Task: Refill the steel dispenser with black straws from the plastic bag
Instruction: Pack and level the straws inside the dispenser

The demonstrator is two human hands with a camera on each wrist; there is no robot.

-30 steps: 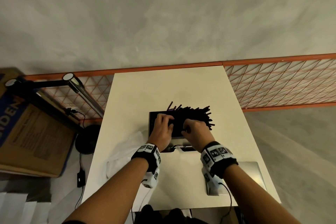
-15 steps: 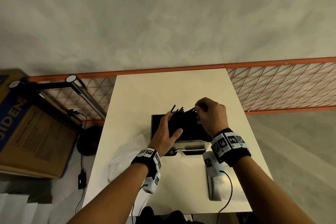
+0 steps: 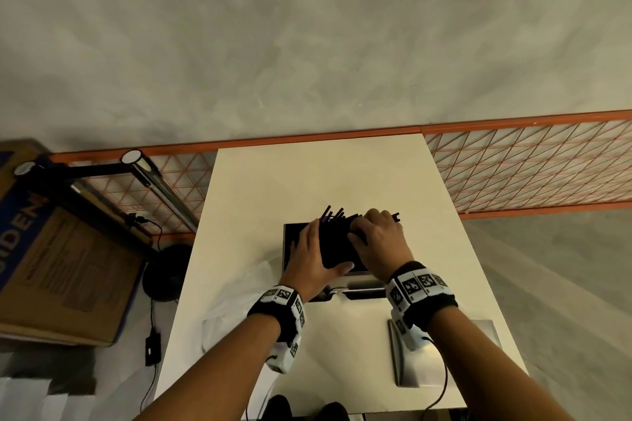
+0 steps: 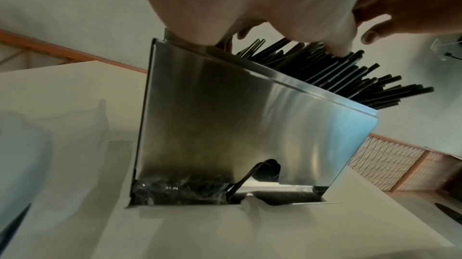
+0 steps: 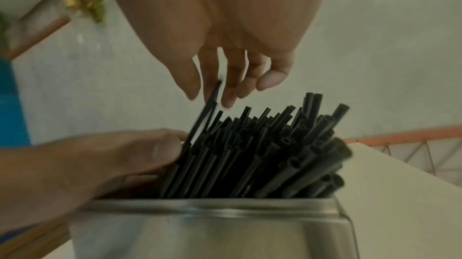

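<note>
The steel dispenser [image 3: 290, 251] stands mid-table, packed with black straws [image 3: 337, 244] that jut out of its open top and lean right. My left hand [image 3: 321, 243] presses flat against the left side of the bundle, with its thumb across the front. My right hand [image 3: 367, 227] hovers over the straw tips, fingers relaxed. In the right wrist view its fingers [image 5: 228, 89] brush one raised straw [image 5: 208, 105]. The plastic bag [image 3: 239, 304] lies crumpled left of the dispenser. In the left wrist view the steel front [image 4: 250, 125] shows a slot at the bottom.
A flat steel plate [image 3: 455, 355] lies on the white table [image 3: 325, 174] near my right wrist. An orange mesh fence [image 3: 530, 167] runs behind the table. A cardboard box [image 3: 61, 270] and a black stand [image 3: 102, 169] are on the left.
My right hand went from the front of the bundle out to the straws' far right tips, then back over the top. My left hand opened flat against the bundle's left side.
</note>
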